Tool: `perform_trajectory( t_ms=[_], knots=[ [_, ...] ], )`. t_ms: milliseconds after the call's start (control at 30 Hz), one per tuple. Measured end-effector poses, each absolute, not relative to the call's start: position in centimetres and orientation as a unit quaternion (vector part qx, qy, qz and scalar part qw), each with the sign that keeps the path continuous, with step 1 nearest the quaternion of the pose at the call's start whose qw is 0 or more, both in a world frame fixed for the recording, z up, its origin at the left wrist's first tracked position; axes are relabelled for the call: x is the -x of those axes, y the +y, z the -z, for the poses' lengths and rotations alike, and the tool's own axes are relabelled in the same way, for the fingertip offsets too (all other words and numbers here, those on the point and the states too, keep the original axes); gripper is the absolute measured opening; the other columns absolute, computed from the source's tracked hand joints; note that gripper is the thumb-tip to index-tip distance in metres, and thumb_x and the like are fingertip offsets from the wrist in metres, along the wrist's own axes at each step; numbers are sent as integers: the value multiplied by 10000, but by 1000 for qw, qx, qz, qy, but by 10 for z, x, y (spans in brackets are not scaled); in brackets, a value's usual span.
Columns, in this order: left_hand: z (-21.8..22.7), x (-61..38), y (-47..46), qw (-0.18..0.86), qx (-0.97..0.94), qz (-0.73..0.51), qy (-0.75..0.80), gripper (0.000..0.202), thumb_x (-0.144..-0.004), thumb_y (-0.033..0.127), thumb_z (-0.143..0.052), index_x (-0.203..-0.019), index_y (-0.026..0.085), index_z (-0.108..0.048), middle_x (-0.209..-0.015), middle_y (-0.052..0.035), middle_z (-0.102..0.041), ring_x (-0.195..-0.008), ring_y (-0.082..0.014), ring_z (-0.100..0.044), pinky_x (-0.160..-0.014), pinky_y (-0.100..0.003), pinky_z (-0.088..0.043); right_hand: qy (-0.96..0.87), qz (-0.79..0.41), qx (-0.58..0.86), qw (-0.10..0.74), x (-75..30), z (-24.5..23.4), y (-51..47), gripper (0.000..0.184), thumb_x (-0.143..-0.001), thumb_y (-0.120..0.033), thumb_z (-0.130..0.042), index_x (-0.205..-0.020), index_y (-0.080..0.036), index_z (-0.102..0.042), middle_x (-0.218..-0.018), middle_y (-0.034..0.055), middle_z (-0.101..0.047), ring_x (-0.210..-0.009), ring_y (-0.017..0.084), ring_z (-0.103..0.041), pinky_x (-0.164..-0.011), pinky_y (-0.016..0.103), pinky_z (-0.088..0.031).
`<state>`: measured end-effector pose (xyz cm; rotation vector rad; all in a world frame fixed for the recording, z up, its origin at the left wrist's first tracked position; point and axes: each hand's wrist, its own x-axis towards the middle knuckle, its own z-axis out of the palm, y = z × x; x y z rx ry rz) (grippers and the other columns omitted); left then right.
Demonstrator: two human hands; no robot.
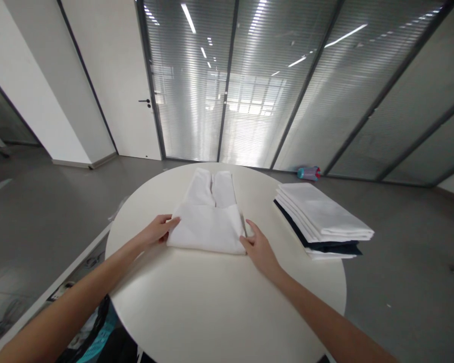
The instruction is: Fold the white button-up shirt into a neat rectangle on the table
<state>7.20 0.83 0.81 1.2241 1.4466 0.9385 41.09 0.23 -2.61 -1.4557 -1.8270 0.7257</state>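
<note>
Left hand (pixel 159 230) pinching white cloth (pixel 207 227), some fingertips hidden — right hand (pixel 261 253) touching, grip unclear.

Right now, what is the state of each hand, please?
Left hand: thumb on the white cloth's left edge; grip cannot be told.
Right hand: open, thumb at the cloth's right edge.

A white fabric garment with two leg-like strips (pixel 206 224) lies folded on the round white surface (pixel 219 302), between its centre and 12 o'clock. The strips point to 12 o'clock, a narrow gap parting them. A wide, mostly smooth section spans the 6 o'clock end, its near edge fairly straight, lightly creased toward 3 o'clock.
</note>
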Motion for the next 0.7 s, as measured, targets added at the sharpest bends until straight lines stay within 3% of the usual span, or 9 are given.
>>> perform_trajectory(
  t_ms=[67, 167, 233, 333, 400, 533, 700],
  knots=[
    [-11, -75, 4, 505, -490, -386, 597, 606, -687, 687, -735, -930, 133, -698, -549, 16, -540, -444, -108, -449, -404, -217, -277, -717, -252, 557, 335, -411, 25, 6, 557, -959, -387, -456, -1466, -159, -442, -618, 1, -656, -523, 207, -596, -535, 315, -469],
    [-9, -80, 3, 530, -488, -419, 553, 708, -699, 644, -754, -1164, 118, -663, -790, -76, -700, -647, -187, -628, -526, -259, -455, -728, -218, 571, 309, -409, 23, 8, 547, -965, -375, -436, -1471, -167, -442, -685, 28, -687, -583, 226, -631, -568, 333, -493],
    [-4, -82, 5, 516, -498, -433, 546, 879, -678, 609, -786, -1364, 112, -552, -919, -114, -731, -724, -210, -661, -604, -285, -505, -724, -225, 582, 294, -407, 21, 5, 587, -944, -333, -453, -1506, -174, -389, -665, 8, -667, -586, 222, -620, -573, 325, -482],
    [4, -80, 8, 453, -528, -428, 577, 1122, -666, 559, -809, -1561, 108, -305, -998, -125, -731, -666, -174, -636, -575, -263, -481, -716, -246, 581, 300, -405, 20, -2, 615, -896, -258, -471, -1498, -176, -379, -597, -34, -596, -560, 198, -573, -566, 297, -440],
    [6, -77, 8, 430, -553, -422, 575, 1112, -694, 559, -787, -1579, 116, -281, -1067, -133, -721, -658, -154, -620, -562, -245, -461, -714, -249, 577, 310, -405, 21, -3, 591, -875, -232, -473, -1461, -180, -418, -583, -43, -568, -559, 190, -562, -563, 287, -423],
    [2, -76, 4, 444, -586, -408, 541, 949, -754, 615, -728, -1512, 122, -443, -1154, -145, -704, -679, -143, -598, -571, -239, -449, -708, -241, 575, 332, -407, 22, 3, 514, -927, -311, -449, -1424, -180, -459, -629, -12, -619, -583, 205, -595, -576, 308, -448],
    [-2, -77, -2, 451, -600, -391, 533, 820, -719, 665, -737, -1320, 112, -661, -1066, -128, -734, -725, -170, -596, -611, -255, -451, -702, -214, 612, 294, -404, 13, 3, 605, -962, -323, -430, -1536, -167, -319, -794, 61, -716, -697, 247, -662, -686, 369, -503]
  ],
)
